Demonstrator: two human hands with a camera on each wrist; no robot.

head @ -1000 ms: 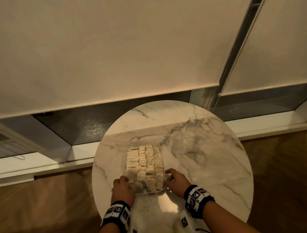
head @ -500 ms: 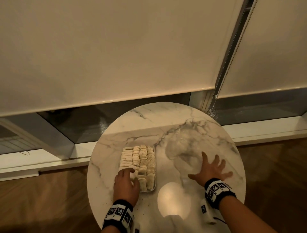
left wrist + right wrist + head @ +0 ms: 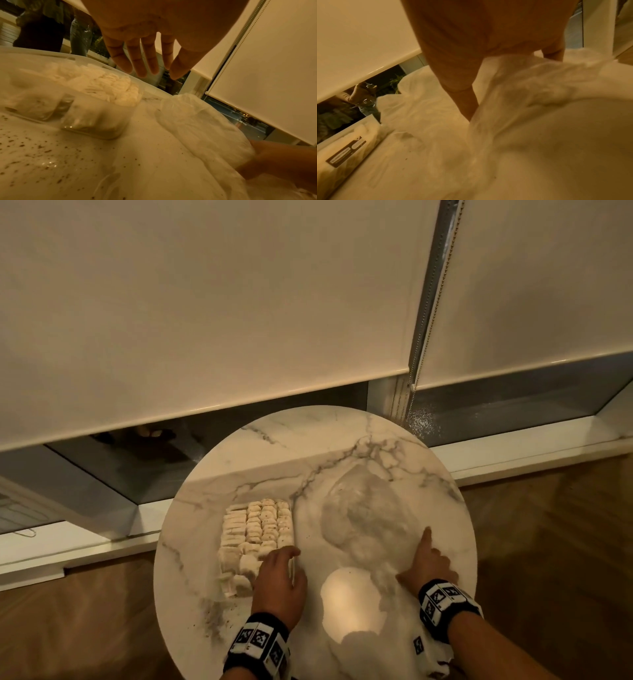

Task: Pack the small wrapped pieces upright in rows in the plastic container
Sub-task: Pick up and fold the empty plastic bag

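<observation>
The container (image 3: 257, 546) sat on the table (image 3: 428, 470), packed with upright rows of pieces (image 3: 260, 522); they looked light and soft, best pinched by the sides; the left hand (image 3: 279, 580) hovered at its near-right corner, fingers straight and close together; right of the container, the right hand (image 3: 426, 565) pressed a thin bag (image 3: 366, 522), forefinger extended.

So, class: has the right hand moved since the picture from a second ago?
Yes. The right hand left the container and went rightward across the marble table, onto the clear plastic bag.
</observation>
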